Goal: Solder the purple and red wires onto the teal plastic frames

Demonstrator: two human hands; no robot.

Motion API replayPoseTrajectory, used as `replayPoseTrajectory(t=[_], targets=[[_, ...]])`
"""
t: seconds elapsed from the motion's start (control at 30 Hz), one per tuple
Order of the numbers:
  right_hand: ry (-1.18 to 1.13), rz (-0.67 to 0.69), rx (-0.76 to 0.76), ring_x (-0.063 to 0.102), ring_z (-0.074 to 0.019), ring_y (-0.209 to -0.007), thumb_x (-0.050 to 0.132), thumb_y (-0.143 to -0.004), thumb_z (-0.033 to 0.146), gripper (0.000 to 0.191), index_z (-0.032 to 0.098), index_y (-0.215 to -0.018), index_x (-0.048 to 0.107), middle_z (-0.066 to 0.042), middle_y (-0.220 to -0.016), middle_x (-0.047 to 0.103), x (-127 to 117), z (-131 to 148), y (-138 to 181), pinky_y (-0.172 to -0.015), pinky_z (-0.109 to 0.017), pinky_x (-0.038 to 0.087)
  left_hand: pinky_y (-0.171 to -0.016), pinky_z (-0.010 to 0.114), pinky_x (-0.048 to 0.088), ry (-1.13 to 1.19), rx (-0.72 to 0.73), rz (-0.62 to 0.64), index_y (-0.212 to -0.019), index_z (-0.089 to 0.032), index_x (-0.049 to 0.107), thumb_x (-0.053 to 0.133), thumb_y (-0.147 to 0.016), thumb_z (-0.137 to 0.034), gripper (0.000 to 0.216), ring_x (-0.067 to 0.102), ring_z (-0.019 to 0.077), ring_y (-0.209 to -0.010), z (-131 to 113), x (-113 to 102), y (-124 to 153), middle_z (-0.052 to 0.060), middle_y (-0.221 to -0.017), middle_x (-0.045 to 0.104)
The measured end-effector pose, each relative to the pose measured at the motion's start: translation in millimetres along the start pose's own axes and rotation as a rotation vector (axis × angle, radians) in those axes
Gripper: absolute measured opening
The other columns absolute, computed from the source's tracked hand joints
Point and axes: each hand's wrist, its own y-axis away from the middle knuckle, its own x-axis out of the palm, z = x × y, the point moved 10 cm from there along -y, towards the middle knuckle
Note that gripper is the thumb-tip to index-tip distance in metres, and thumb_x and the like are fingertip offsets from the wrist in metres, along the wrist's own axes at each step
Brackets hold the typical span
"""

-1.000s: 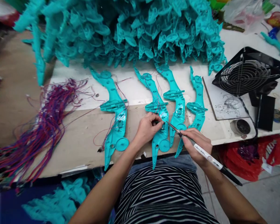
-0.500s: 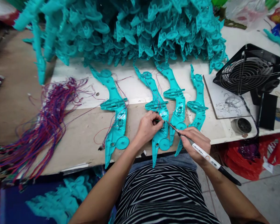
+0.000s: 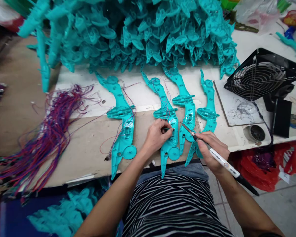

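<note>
My right hand (image 3: pixel 213 149) is closed around a soldering iron (image 3: pixel 224 163) with a white barrel. Its metal tip points up and left, over the edge of a second teal bow-shaped plastic part, apart from my left fingers. My left hand (image 3: pixel 159 133) rests on the nearer teal plastic part (image 3: pixel 173 140), thumb and forefinger pinched on a thin wire, mostly hidden by the fingers. Red and purple wires (image 3: pixel 166 98) run along this part's upper half. To the left lies another teal part (image 3: pixel 120 95) with wires across it; two more (image 3: pixel 187 108) lie to the right.
A heap of teal parts (image 3: pixel 138 33) fills the back of the table. At left lies a bundle of red and purple wires (image 3: pixel 54 128). On the right stand a black fan (image 3: pixel 259 75) and a small round tin (image 3: pixel 256 132). Below hangs a red bag (image 3: pixel 254 171).
My right hand has drawn the soldering iron back to the right, so its tip is now away from my left fingertips. My left hand stays nearly in place.
</note>
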Motion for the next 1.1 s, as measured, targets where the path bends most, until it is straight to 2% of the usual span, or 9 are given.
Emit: replayPoseTrajectory(t=[0.13,0.3,0.4,0.53,0.7,0.77,0.87,0.93,1.1], targets=[[0.020,-0.116,0.050,0.070,-0.0177,-0.077,0.061,-0.092,0.021,0.025,0.022,-0.114,0.072,-0.005,-0.090,0.074,-28.6,-15.1,12.2,-0.068,-0.034,0.058,-0.061,0.025,0.042,0.002,0.026,0.007,-0.070,-0.018,0.066,0.065,-0.074,-0.017,0.004,0.051,0.0126,-0.063,-2.3,0.0,-0.8,0.000,-0.072,0.059],[0.317,-0.560,0.158,0.066,-0.0168,-0.059,0.055,-0.096,0.044,0.035,0.016,-0.110,0.070,0.002,-0.059,0.060,-125.3,-41.7,49.3,-0.059,-0.032,0.055,-0.061,0.028,0.045,0.013,0.064,0.030,-0.068,-0.020,0.065,0.063,-0.074,-0.027,0.009,0.054,0.0152,-0.064,-3.9,-0.9,-1.8,0.002,-0.072,0.062],[0.557,-0.712,0.327,0.070,-0.0189,-0.071,0.055,-0.095,0.047,0.038,0.014,-0.104,0.069,-0.004,-0.077,0.070,-180.3,-62.5,71.9,-0.068,-0.036,0.057,-0.059,0.028,0.045,0.042,0.036,0.040,-0.070,-0.021,0.067,0.065,-0.074,-0.034,0.013,0.054,0.0157,-0.063,0.6,-1.5,-3.8,0.003,-0.075,0.065],[0.771,-0.564,0.615,0.067,-0.0316,-0.107,0.078,-0.072,0.049,0.059,0.015,-0.118,0.063,-0.015,-0.118,0.069,-210.1,-110.4,84.8,-0.097,-0.051,0.053,-0.060,0.027,0.045,0.116,-0.004,0.024,-0.070,-0.021,0.068,0.067,-0.073,-0.036,0.016,0.055,0.0159,-0.065,4.6,-3.1,-2.9,0.003,-0.074,0.066],[0.725,-0.470,0.777,0.063,-0.0413,-0.114,0.089,-0.058,0.039,0.079,0.017,-0.128,0.056,-0.020,-0.125,0.065,-205.7,-158.5,94.2,-0.103,-0.062,0.047,-0.056,0.024,0.041,0.245,-0.114,0.030,-0.073,-0.018,0.065,0.069,-0.073,-0.041,0.023,0.052,0.0132,-0.062,17.3,-1.5,-0.8,0.001,-0.069,0.063],[0.710,-0.544,0.703,0.063,-0.0414,-0.115,0.089,-0.060,0.038,0.075,0.019,-0.126,0.057,-0.019,-0.122,0.066,-203.4,-149.7,91.3,-0.105,-0.062,0.046,-0.054,0.023,0.040,0.286,-0.141,0.041,-0.074,-0.017,0.065,0.069,-0.074,-0.042,0.024,0.050,0.0124,-0.061,20.2,-1.3,0.2,0.000,-0.068,0.061],[0.581,-0.600,0.447,0.064,-0.0364,-0.117,0.088,-0.062,0.037,0.076,0.023,-0.128,0.053,-0.018,-0.125,0.064,-184.3,-108.7,74.3,-0.101,-0.054,0.053,-0.054,0.023,0.041,0.326,-0.160,0.056,-0.076,-0.017,0.066,0.069,-0.076,-0.040,0.024,0.051,0.0119,-0.061,20.0,-2.4,2.1,0.000,-0.069,0.061],[0.440,-0.494,0.249,0.063,-0.0331,-0.120,0.088,-0.063,0.037,0.080,0.025,-0.132,0.049,-0.016,-0.131,0.061,-151.0,-74.0,53.5,-0.098,-0.050,0.056,-0.055,0.023,0.041,0.349,-0.163,0.059,-0.076,-0.016,0.067,0.069,-0.076,-0.039,0.022,0.051,0.0117,-0.061,17.6,-3.8,3.2,0.000,-0.069,0.062],[0.335,0.011,-0.109,0.064,-0.0271,-0.120,0.076,-0.081,0.026,0.073,0.022,-0.143,0.038,-0.016,-0.131,0.062,-26.8,-5.5,5.4,-0.098,-0.046,0.059,-0.056,0.024,0.041,0.345,-0.130,-0.002,-0.074,-0.016,0.068,0.071,-0.073,-0.036,0.020,0.052,0.0114,-0.060,3.6,-14.3,5.3,0.001,-0.068,0.064]])
